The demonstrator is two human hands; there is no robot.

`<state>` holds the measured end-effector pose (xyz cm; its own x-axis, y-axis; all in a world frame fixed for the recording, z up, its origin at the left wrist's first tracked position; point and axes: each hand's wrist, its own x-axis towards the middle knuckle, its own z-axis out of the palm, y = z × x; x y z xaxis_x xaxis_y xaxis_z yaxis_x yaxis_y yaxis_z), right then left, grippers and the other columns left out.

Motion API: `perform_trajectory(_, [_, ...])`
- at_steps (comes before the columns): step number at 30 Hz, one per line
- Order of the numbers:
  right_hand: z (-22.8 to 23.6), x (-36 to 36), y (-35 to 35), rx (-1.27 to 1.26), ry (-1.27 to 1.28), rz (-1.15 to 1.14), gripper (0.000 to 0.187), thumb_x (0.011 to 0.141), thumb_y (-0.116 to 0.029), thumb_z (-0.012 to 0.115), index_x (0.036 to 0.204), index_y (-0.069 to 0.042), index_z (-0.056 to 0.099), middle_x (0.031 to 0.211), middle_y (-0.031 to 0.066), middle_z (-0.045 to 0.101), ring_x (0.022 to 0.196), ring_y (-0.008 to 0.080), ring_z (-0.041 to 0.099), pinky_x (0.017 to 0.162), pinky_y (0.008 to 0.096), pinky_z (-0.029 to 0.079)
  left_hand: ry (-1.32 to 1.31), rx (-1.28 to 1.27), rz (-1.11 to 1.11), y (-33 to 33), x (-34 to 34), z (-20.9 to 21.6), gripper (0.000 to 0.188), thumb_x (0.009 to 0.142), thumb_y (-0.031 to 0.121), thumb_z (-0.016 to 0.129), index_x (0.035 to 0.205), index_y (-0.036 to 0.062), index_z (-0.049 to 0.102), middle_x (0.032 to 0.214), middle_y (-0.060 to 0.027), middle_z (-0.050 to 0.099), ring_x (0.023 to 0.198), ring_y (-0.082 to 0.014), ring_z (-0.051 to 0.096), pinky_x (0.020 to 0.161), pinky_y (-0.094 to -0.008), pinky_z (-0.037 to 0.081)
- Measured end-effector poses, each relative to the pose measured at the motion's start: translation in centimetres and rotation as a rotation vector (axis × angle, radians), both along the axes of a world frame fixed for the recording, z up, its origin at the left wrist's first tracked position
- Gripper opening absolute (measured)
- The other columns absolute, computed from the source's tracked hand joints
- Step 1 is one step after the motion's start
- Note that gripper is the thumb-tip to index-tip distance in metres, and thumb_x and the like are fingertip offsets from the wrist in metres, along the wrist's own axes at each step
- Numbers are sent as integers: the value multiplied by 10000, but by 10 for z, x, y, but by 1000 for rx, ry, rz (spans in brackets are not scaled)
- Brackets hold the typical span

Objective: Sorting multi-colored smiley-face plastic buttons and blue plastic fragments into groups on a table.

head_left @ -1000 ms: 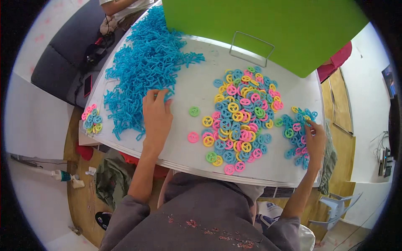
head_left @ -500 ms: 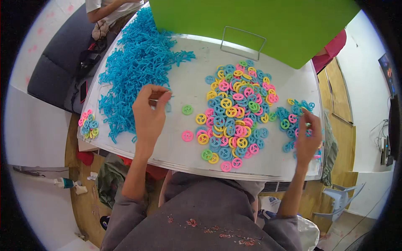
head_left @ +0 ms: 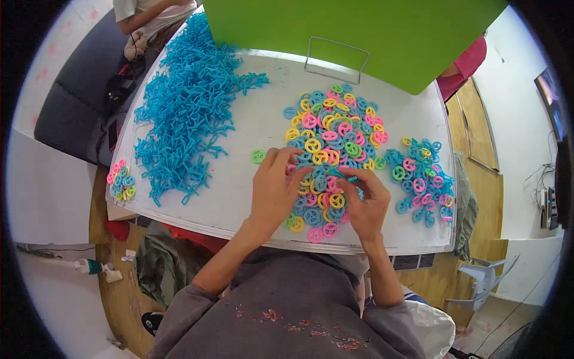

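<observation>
Evidently, at the far left a dark couch stands beside the surface, where a small cluster of pink, blue, green and yellow wheels sits near the left corner. At the top left is another person's arm. Next comes a long heap of blue pieces, spread along the left side. A lone green wheel lies just beside the left hand, whose thumb and fingers are bent close together; whether they grip anything cannot be told. In the middle, the pile of wheels runs beneath both hands, below a green panel with a wire handle. The right hand, near the left, has a small blue piece pinched at its fingertips, above the pile. Farther right, a group of wheels and blue parts lies near the edge, and a grey chair stands beyond.
</observation>
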<state>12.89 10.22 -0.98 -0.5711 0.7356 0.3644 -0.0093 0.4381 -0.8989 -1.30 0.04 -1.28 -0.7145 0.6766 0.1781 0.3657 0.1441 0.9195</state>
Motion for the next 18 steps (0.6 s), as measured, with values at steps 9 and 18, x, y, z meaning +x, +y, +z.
perform_trajectory(9, [3, 2, 5, 89, -91, 38, 180, 803, 43, 663, 980, 13, 666, 909, 73, 625, 817, 121, 581, 703, 227, 452, 176, -29, -1, 0, -5, -10, 266, 737, -3, 695, 993, 41, 633, 893, -96, 603, 739, -206, 614, 638, -308, 510])
perform_trajectory(18, [1, 1, 5, 8, -122, 39, 163, 796, 22, 677, 956, -10, 676, 904, 66, 614, 813, 117, 569, 679, 226, 434, 168, -8, 9, -2, -5, -3, 220, 778, -22, 650, 989, 41, 634, 874, -81, 614, 753, -177, 625, 655, -289, 525])
